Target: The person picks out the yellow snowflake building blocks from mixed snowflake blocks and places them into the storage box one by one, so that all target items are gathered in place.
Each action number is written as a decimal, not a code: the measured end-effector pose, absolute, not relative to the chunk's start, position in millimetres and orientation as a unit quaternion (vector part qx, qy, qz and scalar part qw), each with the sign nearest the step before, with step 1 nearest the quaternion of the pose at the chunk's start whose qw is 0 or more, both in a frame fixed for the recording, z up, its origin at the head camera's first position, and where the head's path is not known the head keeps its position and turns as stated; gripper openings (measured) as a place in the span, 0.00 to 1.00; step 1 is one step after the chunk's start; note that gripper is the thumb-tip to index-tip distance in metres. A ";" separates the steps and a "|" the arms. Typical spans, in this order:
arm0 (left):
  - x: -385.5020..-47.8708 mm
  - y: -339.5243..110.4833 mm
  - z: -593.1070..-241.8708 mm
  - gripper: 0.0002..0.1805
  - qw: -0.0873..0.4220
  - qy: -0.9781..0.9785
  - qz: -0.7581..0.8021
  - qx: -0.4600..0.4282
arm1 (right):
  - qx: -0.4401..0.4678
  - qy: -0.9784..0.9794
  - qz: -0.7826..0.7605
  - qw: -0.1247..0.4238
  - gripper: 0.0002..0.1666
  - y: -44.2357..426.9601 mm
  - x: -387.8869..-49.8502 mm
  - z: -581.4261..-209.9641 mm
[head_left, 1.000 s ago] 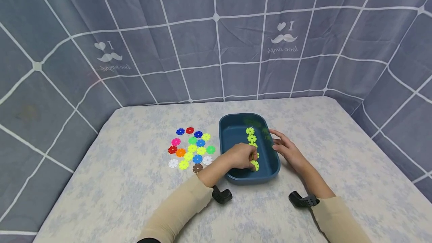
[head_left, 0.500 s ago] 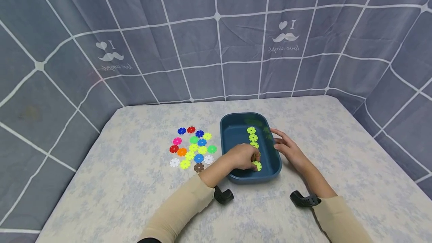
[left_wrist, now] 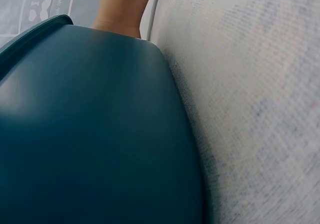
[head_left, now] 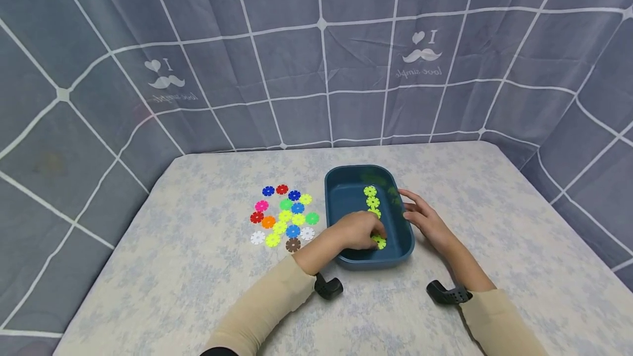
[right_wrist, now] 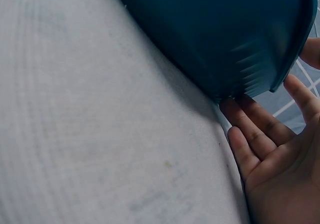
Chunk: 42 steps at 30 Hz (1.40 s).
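Observation:
A dark teal plastic basin (head_left: 346, 262) stands on the table. Inside it, yellow-green flower-shaped plastic discs (head_left: 373, 202) lie in a row running away from me. My left hand (head_left: 358, 231) reaches in over the left side, fingers curled, with thumb and index finger pinching the nearest yellow-green disc (head_left: 379, 242). That hand covers part of the row. The right hand (head_left: 429, 227) rests against the basin's right outer wall, its fingers extended. In the right wrist view, the fingers (right_wrist: 250, 129) touch the wall low down and near the rim. The left wrist view shows only the basin's outside and a forearm.
Several loose flower discs in mixed colours, among them an orange one (head_left: 268, 222) and a brown one (head_left: 293, 244), lie left of the basin on the pale patterned tablecloth (head_left: 198, 268). A grey-blue curtain (head_left: 277, 70) with white lines hangs behind the table.
The left hand has shifted slightly within the basin around the nearest disc, hiding more of the row. The right hand stays at the basin wall. The whole view has drifted slightly.

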State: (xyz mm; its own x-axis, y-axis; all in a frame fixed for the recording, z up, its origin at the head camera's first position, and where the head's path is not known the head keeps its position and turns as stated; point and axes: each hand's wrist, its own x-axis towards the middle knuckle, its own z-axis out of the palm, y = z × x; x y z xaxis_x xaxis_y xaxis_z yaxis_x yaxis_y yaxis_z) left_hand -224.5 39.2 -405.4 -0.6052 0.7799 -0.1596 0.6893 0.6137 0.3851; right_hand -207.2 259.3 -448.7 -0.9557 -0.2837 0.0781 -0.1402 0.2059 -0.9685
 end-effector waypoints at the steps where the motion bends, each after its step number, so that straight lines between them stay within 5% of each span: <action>1: -224.4 39.6 -404.7 0.13 0.157 0.883 0.144 0.418 | -0.135 0.775 -0.615 0.057 0.33 259.6 -206.7 -448.4; 34: -224.5 34.4 -405.4 0.10 0.094 0.864 0.260 0.422 | -0.144 0.760 -0.630 0.059 0.34 258.3 -206.9 -449.4; 42: -222.9 30.8 -403.8 0.07 0.034 0.851 0.319 0.414 | -0.141 0.763 -0.628 0.060 0.34 258.2 -207.3 -449.6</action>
State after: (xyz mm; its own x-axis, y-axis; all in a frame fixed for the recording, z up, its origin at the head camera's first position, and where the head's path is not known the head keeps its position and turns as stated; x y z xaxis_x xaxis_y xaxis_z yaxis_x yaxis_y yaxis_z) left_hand -222.9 30.8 -403.8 -0.6541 0.7276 0.2067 0.6840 0.4523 0.5723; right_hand -207.3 258.2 -449.6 -0.9533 -0.2899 0.0849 -0.1391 0.1721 -0.9752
